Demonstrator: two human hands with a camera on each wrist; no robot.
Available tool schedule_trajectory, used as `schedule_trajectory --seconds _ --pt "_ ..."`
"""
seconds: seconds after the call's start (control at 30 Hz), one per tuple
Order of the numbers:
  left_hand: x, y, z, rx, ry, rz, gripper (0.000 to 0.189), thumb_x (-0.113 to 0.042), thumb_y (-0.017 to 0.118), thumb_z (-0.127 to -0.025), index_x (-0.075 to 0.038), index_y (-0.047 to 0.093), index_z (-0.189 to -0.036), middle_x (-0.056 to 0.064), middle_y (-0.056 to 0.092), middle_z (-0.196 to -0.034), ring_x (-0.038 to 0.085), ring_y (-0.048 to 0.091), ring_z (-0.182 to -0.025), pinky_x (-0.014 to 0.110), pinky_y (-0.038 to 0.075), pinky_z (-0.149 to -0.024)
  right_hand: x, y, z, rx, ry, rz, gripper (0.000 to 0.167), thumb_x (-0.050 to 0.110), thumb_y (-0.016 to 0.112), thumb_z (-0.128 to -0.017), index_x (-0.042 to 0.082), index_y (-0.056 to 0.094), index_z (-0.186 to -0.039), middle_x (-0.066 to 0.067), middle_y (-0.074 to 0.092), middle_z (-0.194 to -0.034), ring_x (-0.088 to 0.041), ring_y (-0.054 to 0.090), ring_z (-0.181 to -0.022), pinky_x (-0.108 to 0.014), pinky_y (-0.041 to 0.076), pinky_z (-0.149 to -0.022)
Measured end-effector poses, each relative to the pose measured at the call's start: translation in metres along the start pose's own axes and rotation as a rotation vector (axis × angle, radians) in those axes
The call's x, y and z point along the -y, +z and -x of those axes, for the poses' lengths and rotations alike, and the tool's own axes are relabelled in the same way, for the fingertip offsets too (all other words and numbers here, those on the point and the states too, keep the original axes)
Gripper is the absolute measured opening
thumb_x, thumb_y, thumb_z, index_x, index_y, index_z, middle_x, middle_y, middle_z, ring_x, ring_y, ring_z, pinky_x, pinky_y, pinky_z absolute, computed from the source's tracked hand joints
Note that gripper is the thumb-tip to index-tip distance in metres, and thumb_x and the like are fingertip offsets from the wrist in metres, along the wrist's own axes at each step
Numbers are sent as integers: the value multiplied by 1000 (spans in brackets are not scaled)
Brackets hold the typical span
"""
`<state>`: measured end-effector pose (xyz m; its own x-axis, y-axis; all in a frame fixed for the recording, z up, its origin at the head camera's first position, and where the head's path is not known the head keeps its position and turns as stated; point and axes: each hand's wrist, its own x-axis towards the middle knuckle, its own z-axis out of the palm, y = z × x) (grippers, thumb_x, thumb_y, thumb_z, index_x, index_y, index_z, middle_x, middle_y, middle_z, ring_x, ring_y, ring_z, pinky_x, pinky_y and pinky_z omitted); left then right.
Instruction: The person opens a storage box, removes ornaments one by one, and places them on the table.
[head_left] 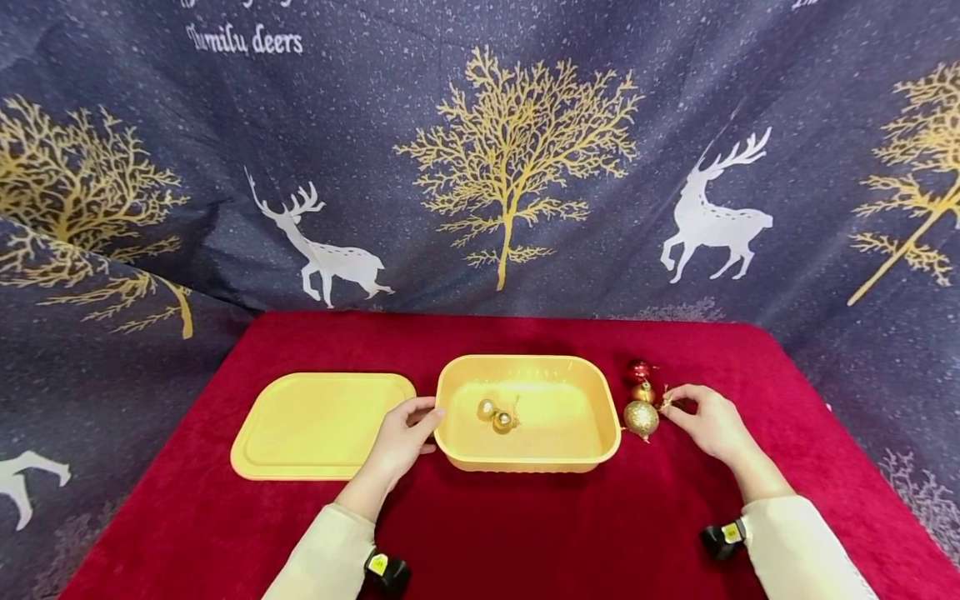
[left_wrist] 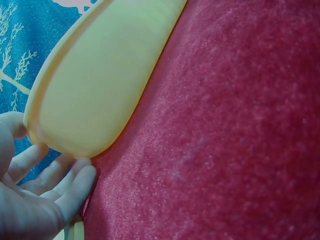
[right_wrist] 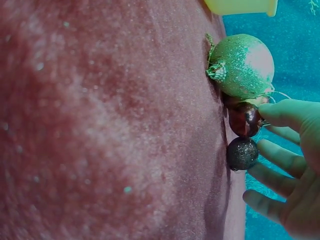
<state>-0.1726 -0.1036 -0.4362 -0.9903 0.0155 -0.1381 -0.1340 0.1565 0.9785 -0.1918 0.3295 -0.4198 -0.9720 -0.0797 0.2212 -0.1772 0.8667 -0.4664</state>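
Note:
A yellow plastic container (head_left: 517,464) stands in the middle of the table, with two small gold baubles (head_left: 495,414) inside. My left hand (head_left: 408,433) grips its left end, thumb over the rim, fingers against the outer wall (left_wrist: 90,100). Right of the container my right hand (head_left: 699,417) pinches a thin gold hanging cord between thumb and forefinger; which bauble it belongs to I cannot tell. Close to those fingertips lie a large glittery gold bauble (head_left: 641,418), a smaller gold one (head_left: 642,392) and a red one (head_left: 638,371). A dark glittery ball (right_wrist: 242,153) shows beside the fingers in the right wrist view.
A yellow lid (head_left: 318,425) lies flat left of the container. Red velvety cloth (head_left: 540,533) covers the table. Behind it hangs a dark blue backdrop (head_left: 420,250) printed with deer and trees.

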Motion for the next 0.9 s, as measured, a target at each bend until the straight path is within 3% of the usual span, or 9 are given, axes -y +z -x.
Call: schedule_trajectory --seconds 0.5,0.9 --pt "1 1 -1 -3 -1 -6 39 -18 60 -93 2 55 -125 21 62 -114 24 63 -92 38 59 -71 -1 1 1 13 -3 19 16 18 70 -82 7 70 -94 -15 69 -97 -37 61 -98 -48 47 -83" --pt "-2 1 1 -2 3 6 40 -18 60 -93 3 54 -126 22 61 -115 26 63 -94 41 58 -72 11 -8 0 4 -31 11 28 16 70 -82 0 67 -105 -21 67 -105 -40 58 -102 -51 45 -85"
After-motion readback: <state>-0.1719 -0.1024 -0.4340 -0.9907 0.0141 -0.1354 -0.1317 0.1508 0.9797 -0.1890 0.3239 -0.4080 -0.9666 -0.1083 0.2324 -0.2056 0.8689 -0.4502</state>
